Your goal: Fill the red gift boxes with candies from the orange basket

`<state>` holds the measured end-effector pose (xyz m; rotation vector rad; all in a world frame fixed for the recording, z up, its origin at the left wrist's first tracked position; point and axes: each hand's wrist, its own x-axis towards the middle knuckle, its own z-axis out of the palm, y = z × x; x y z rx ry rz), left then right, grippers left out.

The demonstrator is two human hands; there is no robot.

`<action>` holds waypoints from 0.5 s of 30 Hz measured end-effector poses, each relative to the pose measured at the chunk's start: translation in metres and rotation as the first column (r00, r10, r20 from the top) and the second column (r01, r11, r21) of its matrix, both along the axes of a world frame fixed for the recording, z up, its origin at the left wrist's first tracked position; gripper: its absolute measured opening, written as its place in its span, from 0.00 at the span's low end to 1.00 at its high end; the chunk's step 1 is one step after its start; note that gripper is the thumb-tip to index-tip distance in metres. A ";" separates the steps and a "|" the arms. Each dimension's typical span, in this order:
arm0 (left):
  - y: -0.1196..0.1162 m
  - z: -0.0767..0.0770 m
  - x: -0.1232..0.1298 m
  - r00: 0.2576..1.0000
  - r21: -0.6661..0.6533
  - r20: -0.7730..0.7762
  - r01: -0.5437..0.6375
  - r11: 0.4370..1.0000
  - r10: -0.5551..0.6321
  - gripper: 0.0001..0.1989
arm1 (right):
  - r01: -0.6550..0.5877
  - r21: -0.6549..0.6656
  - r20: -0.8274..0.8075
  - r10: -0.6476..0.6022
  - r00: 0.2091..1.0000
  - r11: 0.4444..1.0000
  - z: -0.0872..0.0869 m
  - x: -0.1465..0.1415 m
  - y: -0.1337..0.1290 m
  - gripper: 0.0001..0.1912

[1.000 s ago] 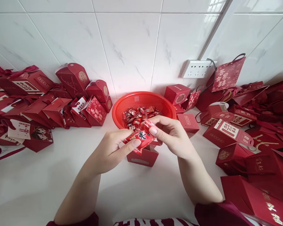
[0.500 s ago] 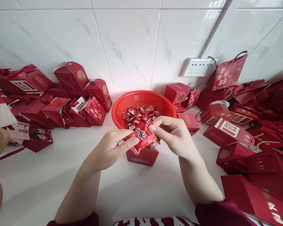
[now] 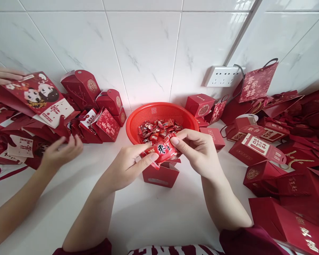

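Observation:
Both of my hands pinch one red wrapped candy [image 3: 163,149] with a black character on it. My left hand [image 3: 129,164] grips its left end between thumb and fingers, while my right hand [image 3: 198,152] pinches its right end. Right below the candy stands a small dark red box [image 3: 161,176], its upper part partly hidden by the candy and my hands. Behind, an orange-red mesh basket [image 3: 138,122] holds several small red wrapped candies [image 3: 154,131].
Another person's hand [image 3: 61,152] reaches in at the left; their other hand [image 3: 5,75] holds a red printed box [image 3: 39,95]. Red gift boxes [image 3: 255,148] crowd both sides. A white power strip [image 3: 223,76] is at the wall.
The candy in my hands has tilted slightly and moved a little up. At the left, the other person's hands and the printed box have come further into view above the boxes.

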<state>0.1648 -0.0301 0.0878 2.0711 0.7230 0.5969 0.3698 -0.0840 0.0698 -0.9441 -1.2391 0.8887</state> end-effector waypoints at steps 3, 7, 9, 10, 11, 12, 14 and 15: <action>0.000 0.000 0.001 0.999 0.045 0.014 -0.040 0.998 0.040 0.12 | 0.057 0.015 0.028 -0.057 0.998 0.998 0.001 0.000 -0.001 0.09; 0.001 -0.001 0.001 0.996 0.063 0.017 -0.084 0.994 0.083 0.11 | -0.052 0.014 0.065 0.051 0.997 0.999 0.003 0.003 -0.001 0.09; 0.002 -0.002 0.001 0.995 0.064 0.008 -0.099 0.993 0.099 0.11 | -0.111 -0.006 0.099 0.111 0.989 0.994 0.003 0.004 0.000 0.13; 0.002 -0.002 0.000 0.994 0.063 0.003 -0.107 0.992 0.107 0.11 | -0.126 -0.017 0.104 0.127 0.986 0.992 0.002 0.005 0.001 0.14; 0.002 -0.003 0.000 0.993 0.064 -0.002 -0.114 0.991 0.115 0.12 | -0.134 -0.026 0.100 0.136 0.986 0.991 0.002 0.005 0.002 0.14; 0.002 -0.002 0.000 0.993 0.069 -0.010 -0.119 0.990 0.120 0.13 | -0.137 -0.032 0.090 0.140 0.986 0.990 0.001 0.005 0.003 0.14; 0.001 -0.001 0.000 0.991 0.099 -0.025 -0.128 0.987 0.131 0.13 | -0.143 -0.029 0.076 0.145 0.987 0.989 -0.001 0.004 0.005 0.14; 0.002 0.000 -0.001 0.990 0.128 -0.034 -0.128 0.983 0.134 0.12 | -0.144 -0.025 0.074 0.146 0.986 0.989 -0.001 0.004 0.006 0.15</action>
